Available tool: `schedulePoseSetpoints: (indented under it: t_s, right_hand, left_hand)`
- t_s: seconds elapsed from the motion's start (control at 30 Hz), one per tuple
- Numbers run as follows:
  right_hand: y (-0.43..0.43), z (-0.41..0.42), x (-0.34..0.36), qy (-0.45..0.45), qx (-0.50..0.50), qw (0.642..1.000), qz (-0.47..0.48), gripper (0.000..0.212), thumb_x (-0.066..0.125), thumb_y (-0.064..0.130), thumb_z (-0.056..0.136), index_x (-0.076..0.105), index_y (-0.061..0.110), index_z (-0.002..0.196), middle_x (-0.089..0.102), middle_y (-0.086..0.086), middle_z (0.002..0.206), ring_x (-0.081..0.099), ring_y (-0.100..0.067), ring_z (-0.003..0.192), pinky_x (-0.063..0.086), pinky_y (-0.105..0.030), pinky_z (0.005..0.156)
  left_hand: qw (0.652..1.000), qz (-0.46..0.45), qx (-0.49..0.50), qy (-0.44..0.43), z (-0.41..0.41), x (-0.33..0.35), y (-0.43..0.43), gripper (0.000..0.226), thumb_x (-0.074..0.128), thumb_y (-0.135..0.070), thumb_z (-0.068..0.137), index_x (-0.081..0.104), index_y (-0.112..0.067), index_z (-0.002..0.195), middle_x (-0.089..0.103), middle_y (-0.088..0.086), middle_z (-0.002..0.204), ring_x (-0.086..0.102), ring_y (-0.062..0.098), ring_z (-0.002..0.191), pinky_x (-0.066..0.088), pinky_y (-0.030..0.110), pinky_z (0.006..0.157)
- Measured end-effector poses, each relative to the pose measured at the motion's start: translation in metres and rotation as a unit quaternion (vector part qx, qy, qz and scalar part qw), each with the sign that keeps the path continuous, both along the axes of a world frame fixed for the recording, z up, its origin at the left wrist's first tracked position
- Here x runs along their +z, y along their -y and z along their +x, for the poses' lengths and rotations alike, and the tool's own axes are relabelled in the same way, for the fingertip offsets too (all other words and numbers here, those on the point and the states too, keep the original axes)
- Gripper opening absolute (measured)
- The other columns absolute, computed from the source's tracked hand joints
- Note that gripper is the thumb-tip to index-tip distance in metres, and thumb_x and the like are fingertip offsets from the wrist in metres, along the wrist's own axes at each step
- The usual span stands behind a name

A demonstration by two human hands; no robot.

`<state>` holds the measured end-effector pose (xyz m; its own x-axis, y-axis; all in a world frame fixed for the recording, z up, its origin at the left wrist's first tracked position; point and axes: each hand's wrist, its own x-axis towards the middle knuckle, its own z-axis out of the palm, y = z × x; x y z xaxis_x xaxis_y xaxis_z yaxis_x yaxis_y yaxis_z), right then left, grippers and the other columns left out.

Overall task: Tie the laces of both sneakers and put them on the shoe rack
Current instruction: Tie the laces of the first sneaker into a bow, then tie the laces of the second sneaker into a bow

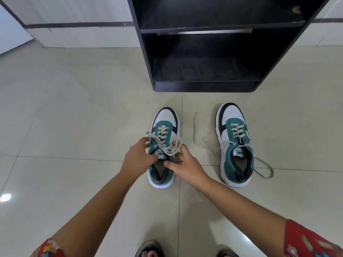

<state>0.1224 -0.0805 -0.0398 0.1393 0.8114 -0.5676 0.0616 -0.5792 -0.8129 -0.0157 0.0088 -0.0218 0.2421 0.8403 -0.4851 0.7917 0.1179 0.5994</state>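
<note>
Left teal, white and black lace-up sneaker (pixel 164 145) standing upright on the pale tiled floor (pixel 74 108), long axis running away from the camera, toe aimed at the black open-shelved shoe rack (pixel 204 52), heel nearest. Grey laces (pixel 167 143) looped above the tongue, not yet knotted. Left hand (pixel 138 158) at the sneaker's left side, grip pinched on one lace strand. Right hand (pixel 185 164) at the right side, grip closed on the other strand, thumb lying across the collar. Matching right sneaker (pixel 234 143) well apart to the right, parallel, toe also toward the rack, loose laces (pixel 263 167) trailing over the floor. Red floral sleeves (pixel 311 242) at the lower corners.
</note>
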Motion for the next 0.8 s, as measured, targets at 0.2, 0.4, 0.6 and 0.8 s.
schedulePoseSetpoints:
  t_s: [0.2, 0.4, 0.6, 0.8]
  right_hand:
    - [-0.008, -0.001, 0.005, -0.018, 0.056, 0.998, -0.005, 0.054, 0.062, 0.021, 0.086, 0.038, 0.033, 0.133, 0.058, 0.005, 0.134, 0.058, -0.017, 0.118, 0.046, -0.037, 0.1]
    - [0.032, 0.051, 0.03, 0.109, -0.056, 0.989, 0.085, 0.018, 0.057, 0.015, 0.089, 0.066, 0.03, 0.094, 0.072, 0.009, 0.091, 0.065, -0.008, 0.085, 0.051, -0.027, 0.08]
    - [0.068, 0.115, 0.031, 0.377, -0.171, 0.908, 0.067, 0.049, 0.068, 0.017, 0.081, 0.051, 0.02, 0.126, 0.058, -0.002, 0.124, 0.051, -0.025, 0.116, 0.042, -0.032, 0.094]
    - [0.074, 0.138, 0.001, 0.295, -0.15, 0.944, 0.005, 0.061, 0.067, 0.006, 0.076, 0.045, 0.018, 0.132, 0.045, -0.005, 0.135, 0.055, -0.025, 0.115, 0.045, -0.029, 0.088]
  left_hand:
    - [0.999, 0.006, 0.008, -0.032, -0.014, 0.001, -0.013, 0.062, 0.063, -0.012, 0.073, 0.046, -0.021, 0.132, 0.059, 0.002, 0.132, 0.06, 0.025, 0.108, 0.047, 0.033, 0.086]
    - [0.966, 0.234, -0.047, -0.102, -0.007, 0.016, 0.001, 0.064, 0.063, -0.018, 0.074, 0.038, -0.016, 0.134, 0.047, 0.013, 0.126, 0.044, 0.035, 0.113, 0.044, 0.043, 0.083]
    - [0.97, 0.188, -0.122, 0.092, 0.047, 0.017, 0.027, 0.033, 0.061, -0.015, 0.081, 0.056, -0.021, 0.113, 0.058, -0.002, 0.114, 0.05, 0.019, 0.108, 0.043, 0.03, 0.088]
    - [0.973, 0.052, -0.193, 0.116, 0.081, 0.006, 0.043, 0.032, 0.058, -0.02, 0.087, 0.055, -0.025, 0.118, 0.056, -0.008, 0.124, 0.049, 0.009, 0.116, 0.038, 0.023, 0.093]
